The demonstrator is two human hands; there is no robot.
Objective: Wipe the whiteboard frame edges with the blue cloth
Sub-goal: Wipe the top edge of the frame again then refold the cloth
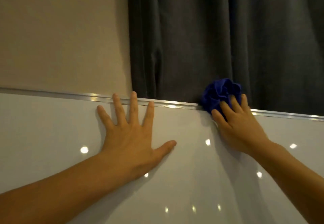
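Pressing a bunched blue cloth [220,93] against the silver top frame edge [168,104] of a glossy whiteboard [52,136], at about 2 o'clock in the view. Right hand [240,127] reaching up from 4 o'clock, fingers [235,103] curled over the lower part of the cloth and gripping it, the rest of the fabric bulging above the frame against a dark grey curtain [228,30]. Left hand [129,136] laid flat on the board near the centre, fingers [134,104] spread wide and holding nothing, the three longest fingertips touching the frame strip, thumb pointing toward 3 o'clock. Bare forearms entering from 7 and 4 o'clock. Beige wall [61,30] at 10 o'clock, beside the curtain. Small ceiling-light reflections [84,149] dotting the board's surface.
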